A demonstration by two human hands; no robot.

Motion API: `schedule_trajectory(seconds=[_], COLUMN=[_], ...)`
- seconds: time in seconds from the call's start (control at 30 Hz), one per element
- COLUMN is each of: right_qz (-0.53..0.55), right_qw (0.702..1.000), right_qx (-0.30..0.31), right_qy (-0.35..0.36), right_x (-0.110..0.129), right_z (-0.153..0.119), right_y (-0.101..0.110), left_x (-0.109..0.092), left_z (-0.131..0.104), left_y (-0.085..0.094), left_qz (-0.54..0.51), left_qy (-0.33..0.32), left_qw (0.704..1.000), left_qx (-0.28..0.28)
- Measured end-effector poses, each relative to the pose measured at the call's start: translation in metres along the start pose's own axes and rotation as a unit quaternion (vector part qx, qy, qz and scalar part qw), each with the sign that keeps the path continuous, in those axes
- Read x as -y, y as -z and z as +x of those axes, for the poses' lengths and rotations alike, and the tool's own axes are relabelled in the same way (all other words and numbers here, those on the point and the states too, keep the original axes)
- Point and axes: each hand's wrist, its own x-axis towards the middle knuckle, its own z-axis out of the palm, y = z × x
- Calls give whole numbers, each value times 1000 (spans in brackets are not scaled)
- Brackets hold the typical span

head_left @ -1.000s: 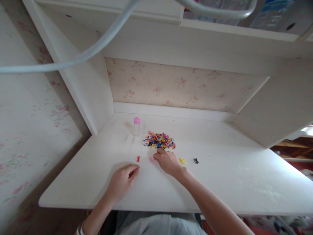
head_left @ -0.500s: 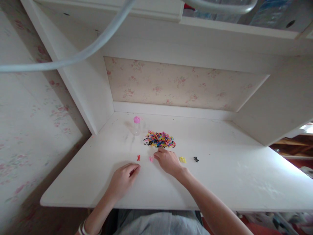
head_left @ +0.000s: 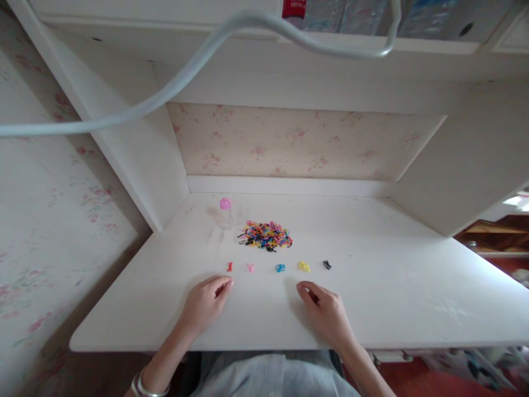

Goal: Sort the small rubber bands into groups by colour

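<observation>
My left hand (head_left: 208, 302) rests on the white desk with its fingers curled and thumb tip against the forefinger; nothing shows in it. Just beyond its fingertips lies a small bunch of red rubber bands (head_left: 230, 267), with a pink bunch (head_left: 250, 268) to the right. My right hand (head_left: 326, 311), closed the same way and seemingly holding nothing, lies on the desk nearer to me than the blue bunch (head_left: 280, 268), the yellow bunch (head_left: 304, 266) and the black bunch (head_left: 327, 264). Behind this row sits a mixed pile of colourful rubber bands (head_left: 266, 235).
A clear bottle (head_left: 226, 219) with a pink top stands left of the pile. A pale curved tube (head_left: 173, 82) crosses the upper view. Side panels and a shelf (head_left: 248, 71) enclose the back of the desk (head_left: 392, 298). Plastic bottles (head_left: 326, 16) sit above.
My right hand has drawn back from the pile's front edge toward me and to the right. The blue bunch it covered now shows. My left hand stays put; the camera view shifted slightly.
</observation>
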Motion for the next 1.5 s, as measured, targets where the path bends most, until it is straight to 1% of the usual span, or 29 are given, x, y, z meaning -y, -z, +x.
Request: schedule_trajectory(seconds=[0.1, 0.17, 0.23, 0.33, 0.4, 0.47, 0.57, 0.7, 0.83, 0.93, 1.23, 1.5], right_qz=[26, 37, 44, 49, 51, 51, 48, 51, 49, 48, 33, 18], right_qw=[998, 998, 998, 998, 998, 999, 999, 999, 999, 999, 999, 999], right_qx=[-33, -34, -25, -17, -15, -11, -8, 0, 2, 1, 3, 4], right_qy=[-41, -40, -32, -23, -18, -9, 2, 8, 15, 14, 28, 34], right_x=[-11, -12, -12, -10, -10, -10, -9, -8, -8, -9, -5, -3], right_z=[-3, -3, -3, -2, -3, -4, -6, -7, -7, -8, -8, -8], right_y=[8, 8, 7, 4, 4, 5, 6, 8, 8, 7, 9, 10], left_x=[-7, -19, -35, -62, -77, -87, -96, -102, -102, -100, -87, -86], left_z=[3, 9, 18, 40, 57, 76, 99, 117, 122, 119, 109, 111], left_y=[-2, -3, -6, -14, -23, -34, -50, -64, -69, -67, -53, -56], left_qz=[5, 27, 62, 109, 146, 187, 209, 228, 245, 252, 245, 226], left_qy=[20, 25, 20, 7, 15, 28, 24, 30, 40, 38, 16, 16], left_qw=[1000, 999, 998, 994, 988, 980, 976, 971, 967, 965, 966, 971], left_qx=[-5, 2, 15, 28, 47, 57, 58, 63, 61, 62, 76, 79])
